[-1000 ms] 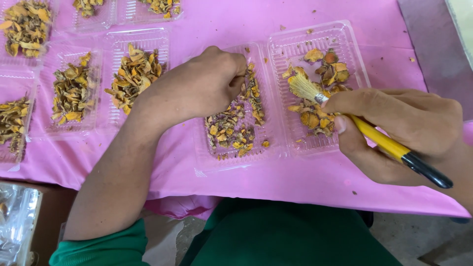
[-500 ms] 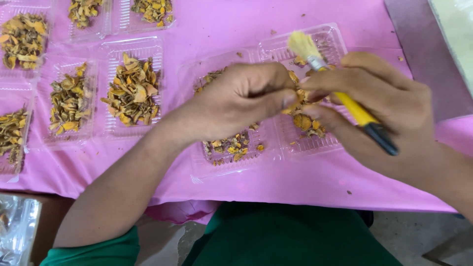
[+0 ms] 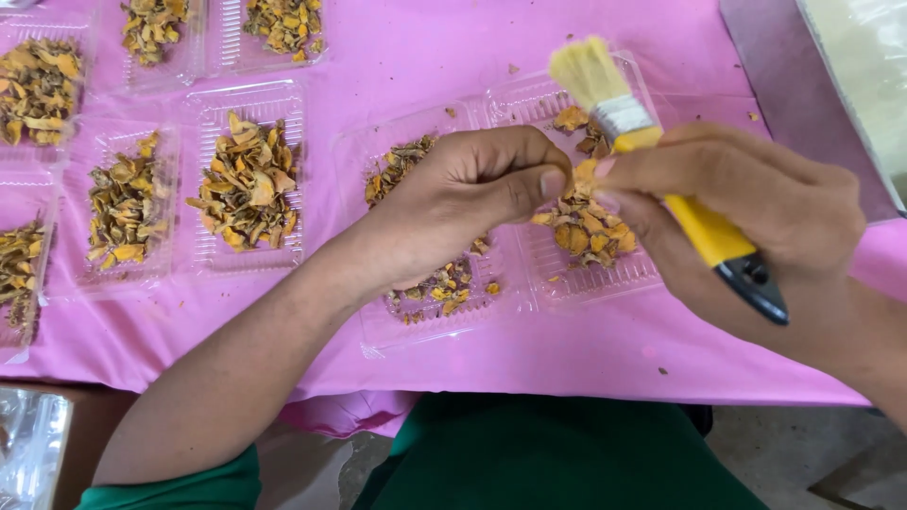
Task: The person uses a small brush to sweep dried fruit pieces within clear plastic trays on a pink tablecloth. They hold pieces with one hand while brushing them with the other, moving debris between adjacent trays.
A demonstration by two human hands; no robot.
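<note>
My left hand (image 3: pixel 472 189) is curled over an open clear clamshell tray (image 3: pixel 444 335). Its thumb and forefinger pinch a small orange dried piece (image 3: pixel 586 174), and my right fingertips meet that piece. My right hand (image 3: pixel 756 208) grips a yellow-handled brush (image 3: pixel 704 231) with its pale bristles (image 3: pixel 588 71) pointing up and away, above the tray's right half. Dried orange-brown pieces (image 3: pixel 590 231) lie in the right half. More pieces in the left half (image 3: pixel 444 283) are partly hidden by my left hand.
Several other clear trays of dried yellow-orange pieces sit on the pink cloth (image 3: pixel 425 57): one close by (image 3: pixel 248 184), another left of it (image 3: pixel 123 208), and more at the far left (image 3: pixel 38 85) and top (image 3: pixel 283 24). A grey surface (image 3: pixel 765 57) borders the right. Crinkled plastic (image 3: pixel 28 453) lies at the bottom left.
The brush has lifted out of the right tray half and now points bristles-up. My left hand moved right from the left half and met my right fingertips.
</note>
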